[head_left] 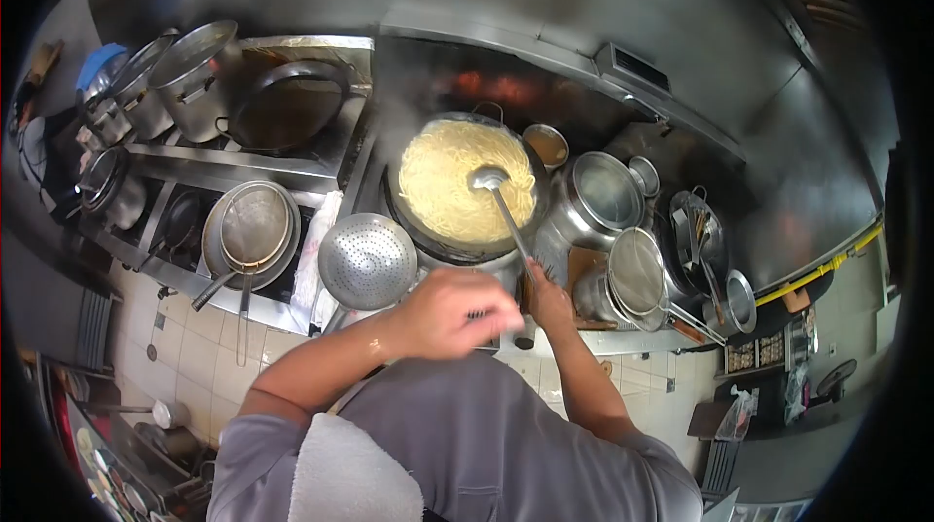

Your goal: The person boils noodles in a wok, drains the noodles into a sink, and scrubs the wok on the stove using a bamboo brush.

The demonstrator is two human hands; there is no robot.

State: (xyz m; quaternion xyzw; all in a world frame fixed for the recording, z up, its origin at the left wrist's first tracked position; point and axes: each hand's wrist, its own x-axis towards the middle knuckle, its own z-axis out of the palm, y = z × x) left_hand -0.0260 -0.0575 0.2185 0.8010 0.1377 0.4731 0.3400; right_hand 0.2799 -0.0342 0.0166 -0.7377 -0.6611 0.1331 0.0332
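My right hand [551,304] is wrapped around the handle of a long metal ladle [489,179]. The ladle's bowl rests on pale yellow noodles [438,186], which fill a large wok [449,252] on the stove. In front of the stove, my left hand [452,313] is raised close to my body, its fingers curled together and partly blurred. Whatever those fingers may hold is hidden. Left of the wok, near my left forearm, lies a large perforated strainer [368,261].
Several pots stand right of the wok, including a large steel pot [608,191]; a mesh strainer [637,271] rests nearby. At left are an empty-looking dark wok [290,108], tall stockpots [195,84] and another mesh strainer [256,222]. A person's arm [41,65] shows at far left.
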